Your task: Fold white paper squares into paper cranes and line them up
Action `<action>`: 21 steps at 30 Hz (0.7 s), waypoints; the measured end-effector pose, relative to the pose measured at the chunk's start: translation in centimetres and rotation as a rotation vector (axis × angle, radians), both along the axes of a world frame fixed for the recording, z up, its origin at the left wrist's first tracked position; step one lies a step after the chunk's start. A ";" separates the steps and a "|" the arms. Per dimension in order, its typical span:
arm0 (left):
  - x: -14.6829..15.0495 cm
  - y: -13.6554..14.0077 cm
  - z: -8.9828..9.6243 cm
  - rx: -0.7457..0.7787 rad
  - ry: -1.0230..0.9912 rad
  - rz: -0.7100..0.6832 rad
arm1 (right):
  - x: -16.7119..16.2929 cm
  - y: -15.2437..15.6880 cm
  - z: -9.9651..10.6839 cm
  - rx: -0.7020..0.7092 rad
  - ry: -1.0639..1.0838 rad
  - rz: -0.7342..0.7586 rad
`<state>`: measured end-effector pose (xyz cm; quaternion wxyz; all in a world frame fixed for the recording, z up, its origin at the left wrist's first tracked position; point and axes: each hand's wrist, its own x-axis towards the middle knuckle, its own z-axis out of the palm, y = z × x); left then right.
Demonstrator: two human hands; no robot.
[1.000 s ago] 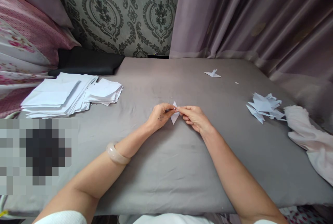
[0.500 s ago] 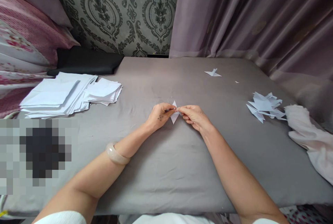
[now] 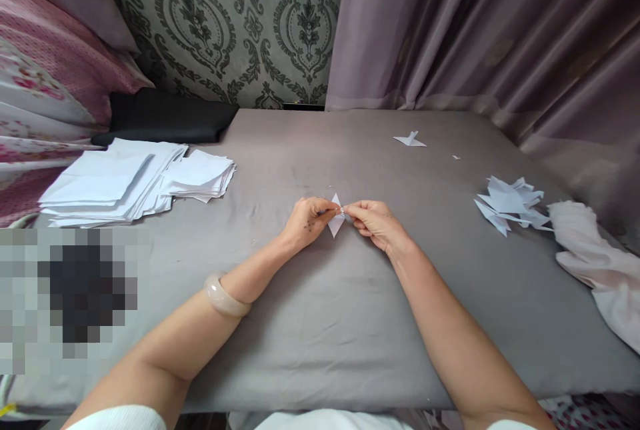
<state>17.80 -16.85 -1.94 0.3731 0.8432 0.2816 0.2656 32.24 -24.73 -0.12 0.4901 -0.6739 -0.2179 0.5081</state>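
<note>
Between my hands, just above the grey cloth, is a small folded white paper figure (image 3: 337,226) with one point toward me and one away. My left hand (image 3: 309,220) pinches its left side between thumb and fingers. From the right, my right hand (image 3: 376,222) pinches a narrow tip of the same figure. The fingertips of both hands nearly meet and hide its middle. A finished-looking folded paper bird (image 3: 411,139) lies farther back, and a pile of similar folded paper figures (image 3: 513,202) sits to the right.
At left lie a stack of large white paper sheets (image 3: 100,180) and a smaller stack of paper squares (image 3: 199,173). Behind them is a black folded item (image 3: 165,115). A pale cloth (image 3: 595,257) lies at the right edge of the grey-covered table (image 3: 310,337).
My right hand's fingertips have shifted very slightly at the paper figure's tip. Both hands stay in nearly the same place, still pinching it.
</note>
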 end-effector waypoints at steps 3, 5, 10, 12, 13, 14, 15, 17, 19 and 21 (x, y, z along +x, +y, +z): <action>0.0 0.0 0.1 0.000 0.007 -0.003 | 0.0 0.0 0.1 0.006 0.020 -0.008; 0.0 0.0 0.2 0.001 0.019 -0.002 | 0.0 0.1 0.2 0.002 0.033 -0.010; 0.1 -0.1 0.1 0.049 0.061 0.016 | -0.1 0.1 0.5 -0.009 0.044 -0.013; 0.2 -0.2 0.1 0.060 0.079 0.023 | 0.0 0.1 0.6 -0.010 0.047 -0.011; 0.2 -0.3 0.2 0.063 0.084 0.026 | 0.0 0.1 0.7 -0.012 0.046 -0.010; 0.2 -0.3 0.2 0.065 0.089 0.028 | -0.1 0.1 0.8 -0.015 0.043 -0.010; 0.2 -0.4 0.2 0.068 0.094 0.030 | -0.1 0.1 0.8 -0.018 0.039 -0.010; 0.3 -0.4 0.3 0.076 0.107 0.033 | -0.1 0.1 0.9 -0.024 0.026 -0.011; 0.3 -0.5 0.4 0.085 0.119 0.038 | -0.2 0.2 0.9 -0.030 0.009 -0.013; 0.3 -0.5 0.4 0.093 0.127 0.036 | -0.3 0.2 0.8 -0.034 -0.007 -0.016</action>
